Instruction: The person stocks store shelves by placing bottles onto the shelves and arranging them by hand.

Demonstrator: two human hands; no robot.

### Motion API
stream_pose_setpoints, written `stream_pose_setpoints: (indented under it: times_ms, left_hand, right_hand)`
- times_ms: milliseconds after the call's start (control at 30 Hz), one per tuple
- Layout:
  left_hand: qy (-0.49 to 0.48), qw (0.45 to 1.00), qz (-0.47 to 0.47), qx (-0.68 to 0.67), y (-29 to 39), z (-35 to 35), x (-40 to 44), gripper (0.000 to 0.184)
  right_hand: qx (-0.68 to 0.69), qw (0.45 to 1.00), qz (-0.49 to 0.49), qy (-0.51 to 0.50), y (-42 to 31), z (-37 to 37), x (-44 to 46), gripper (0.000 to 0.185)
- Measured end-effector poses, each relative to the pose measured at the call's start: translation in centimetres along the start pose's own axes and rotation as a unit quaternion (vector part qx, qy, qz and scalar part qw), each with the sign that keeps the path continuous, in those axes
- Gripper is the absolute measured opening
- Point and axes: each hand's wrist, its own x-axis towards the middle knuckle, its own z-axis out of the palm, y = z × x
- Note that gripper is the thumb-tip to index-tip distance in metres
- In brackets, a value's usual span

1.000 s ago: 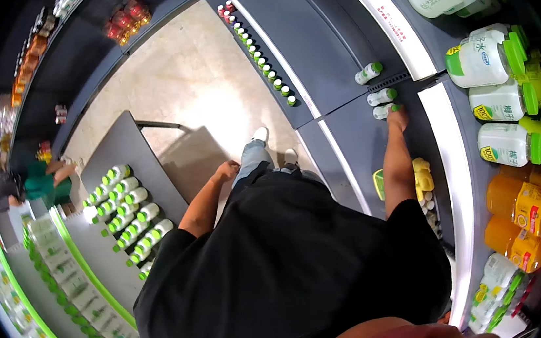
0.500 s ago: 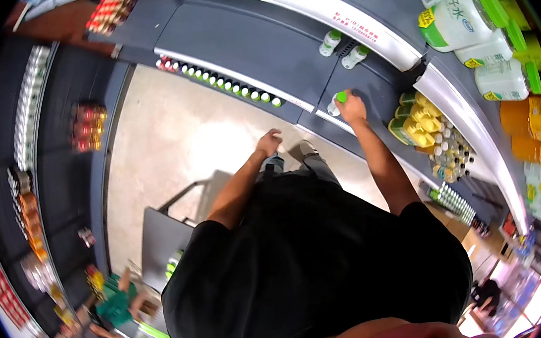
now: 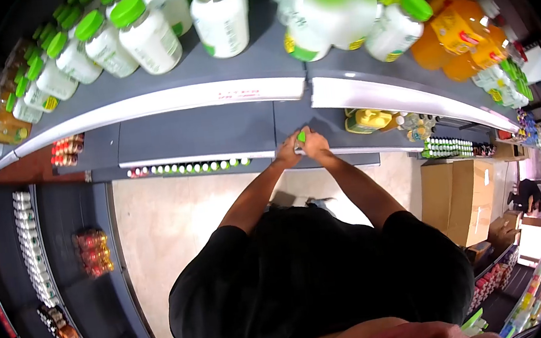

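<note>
Both of my hands meet around one small bottle with a green cap (image 3: 301,137), just above the front edge of the dark lower shelf (image 3: 201,135). My right hand (image 3: 315,143) is wrapped round the bottle near its cap. On its other side, my left hand (image 3: 288,151) presses close; its fingers are closed, and most of the bottle is hidden between the hands. A row of small green-capped bottles (image 3: 207,166) stands on the bottom ledge to the left. Yellow-packed bottles (image 3: 368,120) lie on the shelf to the right.
Large white green-capped jars (image 3: 221,25) and orange juice bottles (image 3: 460,30) fill the upper shelf, whose pale front rail (image 3: 171,101) curves above my hands. Cardboard boxes (image 3: 461,198) stand at the right. Dark shelving (image 3: 71,216) holds goods at the left, and a person (image 3: 527,196) is far right.
My view has turned toward the shelf. My right hand has brought the bottle to the shelf's front edge, and my left hand has moved up beside it, closing at the bottle.
</note>
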Motion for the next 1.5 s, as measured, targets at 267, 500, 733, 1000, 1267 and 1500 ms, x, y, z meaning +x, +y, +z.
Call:
stream_pose_setpoints:
  times_ms: [267, 500, 733, 1000, 1267, 1500]
  left_hand:
    - [-0.201, 0.974, -0.09, 0.058, 10.0, 4.0, -0.1, 0.071]
    - [-0.458, 0.889, 0.003, 0.028, 14.9, 17.7, 0.9, 0.057]
    - [-0.653, 0.736, 0.126, 0.126, 23.2, 34.2, 4.3, 0.056]
    - [-0.746, 0.575, 0.237, 0.238, 27.7, 50.8, 6.0, 0.067]
    - [-0.799, 0.393, 0.355, 0.284, 31.5, 62.4, 7.7, 0.065]
    - [-0.827, 0.195, 0.421, 0.319, 36.2, 70.4, 5.7, 0.063]
  right_hand:
    - [0.263, 0.955, -0.067, 0.116, 10.6, -6.0, -10.9, 0.042]
    - [0.397, 0.9, 0.166, 0.075, 25.7, -2.0, -22.7, 0.04]
    - [0.594, 0.725, 0.332, 0.11, 38.0, 1.0, -34.1, 0.04]
    - [0.675, 0.498, 0.482, 0.254, 42.8, 1.8, -41.9, 0.04]
    - [0.601, 0.427, 0.562, 0.375, 44.1, 2.2, -43.4, 0.043]
    - [0.588, 0.324, 0.613, 0.417, 43.7, -1.3, -44.2, 0.042]
